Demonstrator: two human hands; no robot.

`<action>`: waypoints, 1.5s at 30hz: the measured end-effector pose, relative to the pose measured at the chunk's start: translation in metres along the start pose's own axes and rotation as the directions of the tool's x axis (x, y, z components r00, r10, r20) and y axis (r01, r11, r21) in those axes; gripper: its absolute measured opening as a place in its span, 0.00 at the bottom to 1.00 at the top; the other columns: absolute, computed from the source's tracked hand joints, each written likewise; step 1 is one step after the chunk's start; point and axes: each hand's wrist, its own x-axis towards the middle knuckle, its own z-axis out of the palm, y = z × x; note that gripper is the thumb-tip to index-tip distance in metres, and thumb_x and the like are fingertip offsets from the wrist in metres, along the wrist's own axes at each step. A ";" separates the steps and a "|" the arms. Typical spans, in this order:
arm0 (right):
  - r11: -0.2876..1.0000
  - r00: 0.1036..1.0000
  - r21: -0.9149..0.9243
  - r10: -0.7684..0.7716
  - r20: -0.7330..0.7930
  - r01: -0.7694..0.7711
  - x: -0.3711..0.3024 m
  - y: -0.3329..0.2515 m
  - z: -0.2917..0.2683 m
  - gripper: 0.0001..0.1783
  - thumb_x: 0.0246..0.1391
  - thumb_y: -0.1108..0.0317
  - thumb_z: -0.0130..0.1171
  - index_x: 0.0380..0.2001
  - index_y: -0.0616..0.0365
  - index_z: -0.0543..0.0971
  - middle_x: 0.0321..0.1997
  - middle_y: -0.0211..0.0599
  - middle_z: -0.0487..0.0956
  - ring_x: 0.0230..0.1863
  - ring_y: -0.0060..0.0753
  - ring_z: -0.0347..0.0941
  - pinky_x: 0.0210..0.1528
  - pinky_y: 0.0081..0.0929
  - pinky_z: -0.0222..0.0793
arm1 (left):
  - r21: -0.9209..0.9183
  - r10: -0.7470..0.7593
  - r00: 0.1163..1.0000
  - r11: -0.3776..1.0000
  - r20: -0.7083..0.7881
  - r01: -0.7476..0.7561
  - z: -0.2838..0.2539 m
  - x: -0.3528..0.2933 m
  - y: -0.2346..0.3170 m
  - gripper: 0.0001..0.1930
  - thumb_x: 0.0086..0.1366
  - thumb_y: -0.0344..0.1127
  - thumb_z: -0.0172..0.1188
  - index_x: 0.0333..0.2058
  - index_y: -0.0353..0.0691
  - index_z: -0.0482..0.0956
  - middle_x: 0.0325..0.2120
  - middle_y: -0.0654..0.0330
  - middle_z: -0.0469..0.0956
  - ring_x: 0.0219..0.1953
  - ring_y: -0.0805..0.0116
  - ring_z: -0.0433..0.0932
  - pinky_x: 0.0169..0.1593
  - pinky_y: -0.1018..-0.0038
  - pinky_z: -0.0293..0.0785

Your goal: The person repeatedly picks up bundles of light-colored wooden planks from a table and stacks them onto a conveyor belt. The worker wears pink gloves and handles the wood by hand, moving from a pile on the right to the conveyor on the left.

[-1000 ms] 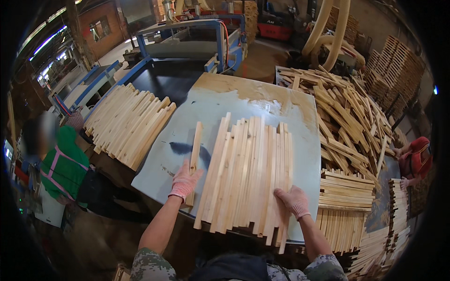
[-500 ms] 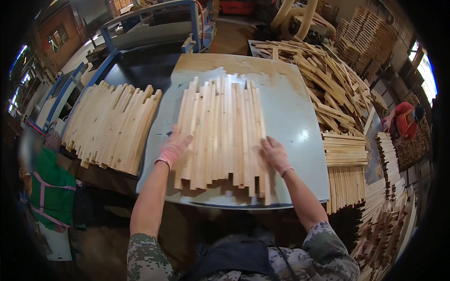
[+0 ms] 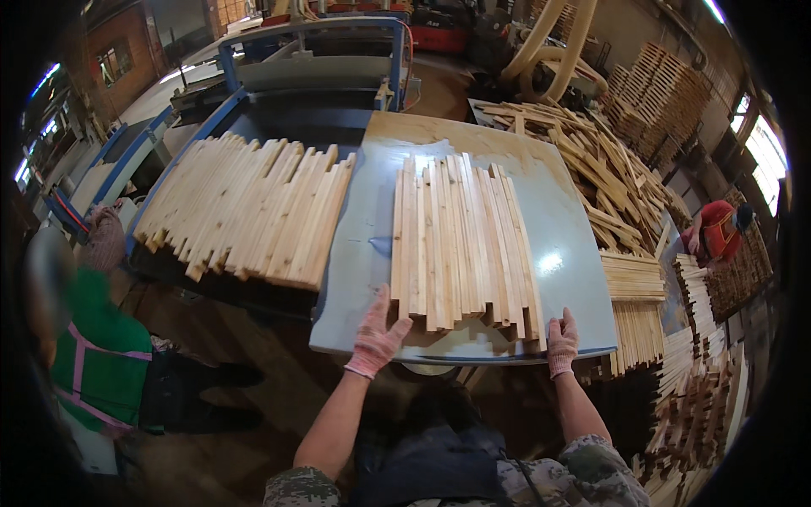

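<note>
A batch of pale wooden strips (image 3: pixel 456 245) lies side by side on the grey-blue tabletop (image 3: pixel 359 279), their near ends uneven. My left hand (image 3: pixel 380 336), in a pinkish work glove, is at the table's near edge by the batch's lower left corner, thumb apart from the fingers. By the lower right corner, also at the near edge, is my gloved right hand (image 3: pixel 562 340) with its fingers apart. Neither hand holds anything. Whether they touch the tabletop I cannot tell.
To the left, a wider row of strips (image 3: pixel 253 211) rests on a dark bed before a blue machine frame (image 3: pixel 312 63). A loose heap of wood (image 3: pixel 591 160) and stacked strips (image 3: pixel 634 283) stand right. One person in green (image 3: pixel 101 346) is at left, another in red (image 3: pixel 718 232) at right.
Both hands have come off the sides of the strip batch and drawn back to the table's near edge. The whole view has shifted, so the table appears farther right.
</note>
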 end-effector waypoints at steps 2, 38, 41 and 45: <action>0.994 0.999 -0.104 0.033 0.003 -0.032 0.001 -0.006 0.003 0.34 0.66 0.62 0.66 0.71 0.64 0.73 0.37 0.39 0.83 0.35 0.35 0.77 0.44 0.36 0.77 | 0.074 0.005 1.000 0.997 0.009 -0.006 0.000 0.001 0.005 0.49 0.69 0.53 0.69 0.77 0.31 0.57 0.73 0.37 0.66 0.73 0.40 0.67 0.75 0.57 0.63; 0.959 0.999 -0.283 -0.040 -0.034 0.029 -0.004 -0.036 0.004 0.30 0.64 0.53 0.62 0.66 0.52 0.77 0.46 0.47 0.85 0.46 0.57 0.82 0.51 0.50 0.79 | -0.298 -0.002 0.989 0.954 -0.146 -0.042 0.007 -0.032 -0.023 0.32 0.82 0.44 0.50 0.75 0.29 0.62 0.72 0.49 0.67 0.71 0.56 0.70 0.76 0.61 0.62; 0.960 0.992 -0.265 -0.106 -0.065 0.085 -0.005 -0.025 -0.003 0.31 0.64 0.53 0.62 0.67 0.54 0.76 0.46 0.47 0.84 0.46 0.56 0.82 0.51 0.50 0.79 | -0.500 -0.279 0.944 0.851 -0.174 0.159 0.014 -0.076 0.013 0.25 0.79 0.39 0.55 0.66 0.26 0.75 0.61 0.47 0.79 0.62 0.57 0.79 0.67 0.62 0.75; 0.992 0.999 -0.120 -0.042 -0.035 0.038 -0.008 -0.035 -0.007 0.32 0.65 0.54 0.62 0.68 0.56 0.74 0.46 0.48 0.84 0.46 0.55 0.83 0.51 0.48 0.79 | -0.429 -0.651 0.755 0.663 0.075 0.614 0.015 -0.134 0.022 0.14 0.76 0.39 0.59 0.48 0.32 0.84 0.38 0.58 0.85 0.39 0.68 0.82 0.45 0.70 0.79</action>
